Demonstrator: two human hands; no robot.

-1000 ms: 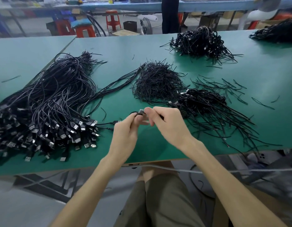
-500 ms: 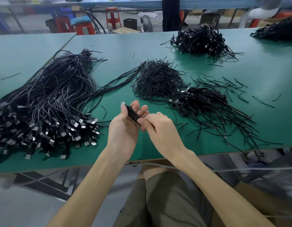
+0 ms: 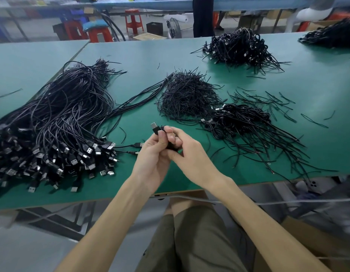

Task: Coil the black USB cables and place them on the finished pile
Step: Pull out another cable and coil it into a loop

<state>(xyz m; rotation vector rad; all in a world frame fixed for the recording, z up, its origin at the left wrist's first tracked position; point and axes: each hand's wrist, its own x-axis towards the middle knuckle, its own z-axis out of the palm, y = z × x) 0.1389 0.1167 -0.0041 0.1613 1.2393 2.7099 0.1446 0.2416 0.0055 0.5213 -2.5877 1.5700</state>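
A coiled black USB cable (image 3: 156, 129) sits between both hands above the green table's (image 3: 307, 85) front middle, its plug poking up to the left. My left hand (image 3: 153, 160) grips the coil with curled fingers. My right hand (image 3: 189, 154) pinches the same coil from the right. A big heap of uncoiled black USB cables (image 3: 52, 124) lies at the left, plugs toward me. A pile of coiled cables (image 3: 242, 118) lies just right of the hands. Most of the held coil is hidden by fingers.
A mound of short black ties (image 3: 187, 95) lies behind the hands, with loose ties (image 3: 268, 99) scattered to the right. Another cable heap (image 3: 238, 48) sits at the back, one more (image 3: 331, 36) at the far right. Red stools (image 3: 99, 34) stand beyond the table.
Both hands have shifted slightly and closed round the cable. The left hand's fingers, spread half a second ago, now curl over the coil, and the plug sticks up.
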